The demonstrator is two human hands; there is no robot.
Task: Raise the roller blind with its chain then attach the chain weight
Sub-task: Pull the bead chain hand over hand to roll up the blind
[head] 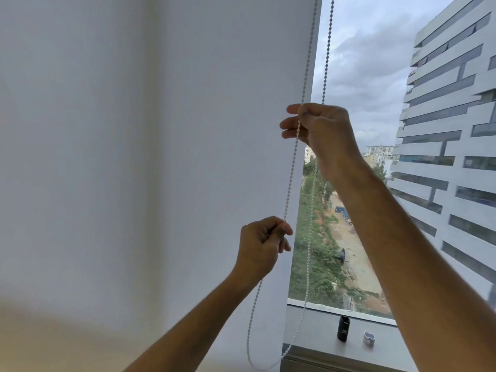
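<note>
— Looking through your head camera, where does the white beaded plastic chain (291, 167) run?

— Nearly upright, along the right edge of the white fabric roller blind (188, 130). It's one loop with two strands: the strand nearer the blind passes through both your hands, and the other hangs free on the window side, behind your right wrist.

— And my hands?

— Well apart along that strand. Your right hand (319, 130) is pinched on it higher up, at the blind's edge; your left hand (261, 244) is pinched on it lower down, in front of the blind. So the left sits nearer the loop's bottom, which hangs below it. The blind is not yet raised, I'd judge; pull straight down along the chain.

— The weight?

— Can't tell. Right of the blind's lower edge, the grey window sill (322, 342) holds one small black cylindrical bottle (343, 328) and one small pale clip-like piece (368, 338), possibly it.
</note>
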